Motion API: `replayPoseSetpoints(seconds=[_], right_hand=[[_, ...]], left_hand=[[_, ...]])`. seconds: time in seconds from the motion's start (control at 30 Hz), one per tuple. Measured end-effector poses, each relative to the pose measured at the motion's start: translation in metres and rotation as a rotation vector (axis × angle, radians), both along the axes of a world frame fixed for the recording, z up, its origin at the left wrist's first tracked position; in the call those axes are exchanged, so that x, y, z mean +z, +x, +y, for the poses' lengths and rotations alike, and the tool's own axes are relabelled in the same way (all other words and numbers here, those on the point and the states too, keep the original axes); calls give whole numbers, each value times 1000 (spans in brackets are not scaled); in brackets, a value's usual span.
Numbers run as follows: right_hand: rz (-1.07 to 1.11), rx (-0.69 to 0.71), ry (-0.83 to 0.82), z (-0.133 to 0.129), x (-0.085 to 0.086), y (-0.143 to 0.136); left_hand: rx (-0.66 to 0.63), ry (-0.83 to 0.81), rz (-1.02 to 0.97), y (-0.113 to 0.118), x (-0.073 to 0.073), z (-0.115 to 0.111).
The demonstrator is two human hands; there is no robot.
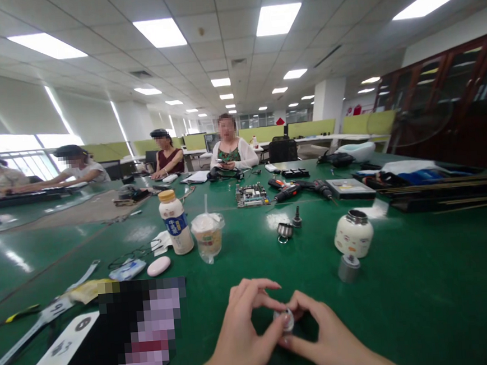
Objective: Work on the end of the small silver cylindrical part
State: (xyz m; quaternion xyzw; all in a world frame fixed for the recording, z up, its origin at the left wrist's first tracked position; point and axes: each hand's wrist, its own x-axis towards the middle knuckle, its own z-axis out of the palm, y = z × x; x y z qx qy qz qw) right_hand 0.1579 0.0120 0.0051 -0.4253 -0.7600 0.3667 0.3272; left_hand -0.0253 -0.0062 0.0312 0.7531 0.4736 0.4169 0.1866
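Between left hand and right hand, pinching small round silvery part in fingertip grip over green tabletop, arched toward each other.

The glossy desk is plain green. Toward its near edge, a small round piece is silvery. Farther from that edge: a grey cylinder, a cream rounded jar with orange and dark motifs, a pale-pink oval case.

we read 91, or 16 inverted, on the grey strip at ten o'clock; chinese characters on the bottle at eleven.
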Motion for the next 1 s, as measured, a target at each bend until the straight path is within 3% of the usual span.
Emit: replayPoseSetpoints(seconds=[0.2,0.4,0.63,1.0], right_hand=[[9,2,14,-1,3,0],[-1,12,30,-1,0,0],[17,22,42,-1,-2,1],[-1,8,29,-1,0,2]], left_hand=[[-80,-24,-30,-2,-1,-2],[-72,-68,-45,-3,-4,1],[-133,-16,10,-5,-3,-1],[-59,14,3,-2,10,3]])
